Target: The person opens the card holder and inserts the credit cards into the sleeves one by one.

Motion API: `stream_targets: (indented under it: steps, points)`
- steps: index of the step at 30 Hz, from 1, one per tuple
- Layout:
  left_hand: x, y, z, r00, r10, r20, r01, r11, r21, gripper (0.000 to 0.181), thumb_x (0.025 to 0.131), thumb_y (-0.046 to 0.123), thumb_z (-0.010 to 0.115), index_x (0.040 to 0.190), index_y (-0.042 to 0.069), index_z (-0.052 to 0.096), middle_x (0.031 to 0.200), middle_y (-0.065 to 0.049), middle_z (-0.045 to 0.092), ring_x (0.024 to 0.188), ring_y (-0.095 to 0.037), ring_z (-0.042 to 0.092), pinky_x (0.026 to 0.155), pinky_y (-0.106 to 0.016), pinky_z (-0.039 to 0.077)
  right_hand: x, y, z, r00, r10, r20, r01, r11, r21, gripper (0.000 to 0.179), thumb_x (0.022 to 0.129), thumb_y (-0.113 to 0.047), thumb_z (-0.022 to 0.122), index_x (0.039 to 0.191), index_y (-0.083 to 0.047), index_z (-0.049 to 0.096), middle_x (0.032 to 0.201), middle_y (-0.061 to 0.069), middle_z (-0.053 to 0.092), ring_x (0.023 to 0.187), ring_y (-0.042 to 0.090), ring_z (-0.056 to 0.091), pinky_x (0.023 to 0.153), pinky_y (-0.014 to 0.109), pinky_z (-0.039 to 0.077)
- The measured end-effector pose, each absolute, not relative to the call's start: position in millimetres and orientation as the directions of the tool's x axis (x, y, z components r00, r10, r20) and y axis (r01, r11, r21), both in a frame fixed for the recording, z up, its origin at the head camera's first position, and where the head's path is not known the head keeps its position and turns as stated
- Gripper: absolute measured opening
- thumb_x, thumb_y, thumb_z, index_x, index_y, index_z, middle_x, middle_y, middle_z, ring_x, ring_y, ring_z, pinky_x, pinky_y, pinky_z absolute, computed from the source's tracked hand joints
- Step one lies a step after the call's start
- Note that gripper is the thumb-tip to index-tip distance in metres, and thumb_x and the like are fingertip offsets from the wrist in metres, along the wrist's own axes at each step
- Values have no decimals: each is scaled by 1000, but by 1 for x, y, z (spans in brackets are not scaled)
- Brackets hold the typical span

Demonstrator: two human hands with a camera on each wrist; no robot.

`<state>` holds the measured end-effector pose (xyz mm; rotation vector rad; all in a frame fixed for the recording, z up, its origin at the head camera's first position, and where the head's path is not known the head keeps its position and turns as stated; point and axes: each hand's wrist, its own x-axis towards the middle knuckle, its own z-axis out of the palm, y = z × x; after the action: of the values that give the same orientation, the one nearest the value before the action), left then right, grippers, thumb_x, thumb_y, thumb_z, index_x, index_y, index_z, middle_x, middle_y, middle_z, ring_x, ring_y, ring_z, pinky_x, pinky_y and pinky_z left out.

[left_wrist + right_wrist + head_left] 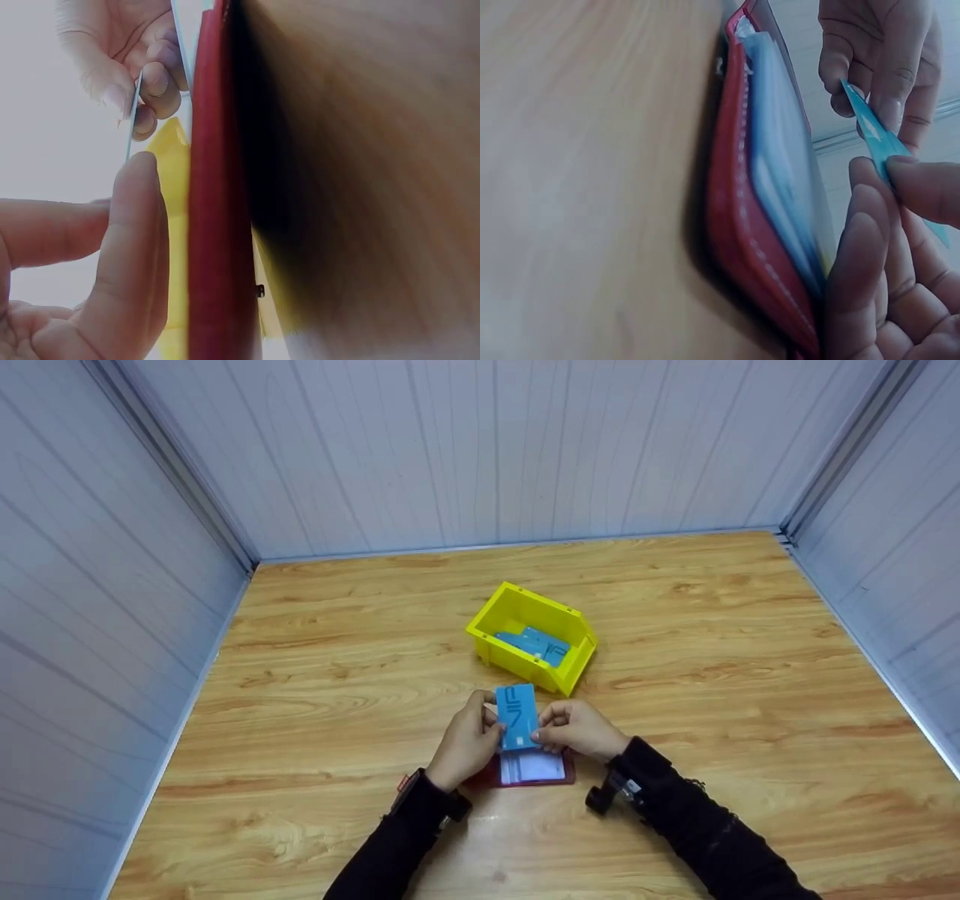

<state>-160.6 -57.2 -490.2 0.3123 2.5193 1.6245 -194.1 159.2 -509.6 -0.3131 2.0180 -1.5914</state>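
Note:
A blue card (516, 712) with dark lettering is held up between both hands in the head view. My left hand (466, 739) pinches its left edge, and my right hand (579, 729) pinches its lower right corner between thumb and fingers. In the right wrist view the card (875, 131) is seen nearly edge-on, gripped from both sides. Under the hands lies a red card wallet (568, 777) with clear plastic sleeves (534, 766), partly covered by the card and the left hand. Its stitched red edge (742, 187) shows close up in the right wrist view.
Just beyond the hands a yellow bin (517, 661) stands on the wooden table (337, 675), with several blue cards (534, 643) lying inside. Pale panel walls (465, 457) enclose the table at the back and both sides.

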Motion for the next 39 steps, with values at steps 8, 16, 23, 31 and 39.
stream_targets:
  steps: [8, 16, 23, 31, 39]
  points:
    - [-161, -64, -487, -975, 223, -4, 90, 409, 908, 39, 92, -3, 57, 129, -1, 44, 85, -10, 62, 68, -12, 57, 60, -27, 52, -194, 163, -507, -838, -480, -258, 115, 307, -945, 21, 88, -16, 71, 98, 1, 65, 80, -3, 68, 69, 8, 62, 62, 22, 53]
    - [-160, -73, -479, -975, 222, -28, 57, 366, 929, 61, 90, -4, 56, 146, 4, 35, 83, -10, 62, 63, -13, 59, 62, -30, 55, -193, 168, -502, -859, -472, -201, -29, 436, -900, 21, 88, -16, 72, 97, 2, 67, 85, 6, 66, 74, 10, 59, 65, 22, 52]
    - [-161, -82, -480, -963, 263, -55, 49, 374, 926, 59, 88, -4, 57, 144, 0, 39, 80, -9, 61, 63, -13, 58, 61, -30, 54, -190, 168, -495, -865, -470, -177, -190, 632, -751, 13, 85, -18, 74, 94, -9, 69, 85, 3, 66, 75, 13, 57, 66, 26, 48]
    - [-163, -86, -484, -951, 292, -100, 49, 463, 885, 59, 87, -2, 58, 142, -2, 39, 76, -3, 59, 65, -12, 55, 62, -27, 48, -185, 163, -491, -872, -460, -168, -283, 754, -593, 23, 78, -17, 80, 97, -10, 68, 88, 1, 62, 80, 15, 54, 73, 32, 46]
    - [-160, -83, -485, -948, 297, -117, 56, 516, 855, 58, 82, -3, 59, 138, -4, 43, 75, -1, 55, 62, -11, 53, 58, -24, 44, -184, 163, -493, -869, -476, -134, -322, 751, -577, 23, 77, -16, 80, 95, -10, 68, 89, 3, 62, 79, 15, 53, 72, 32, 45]
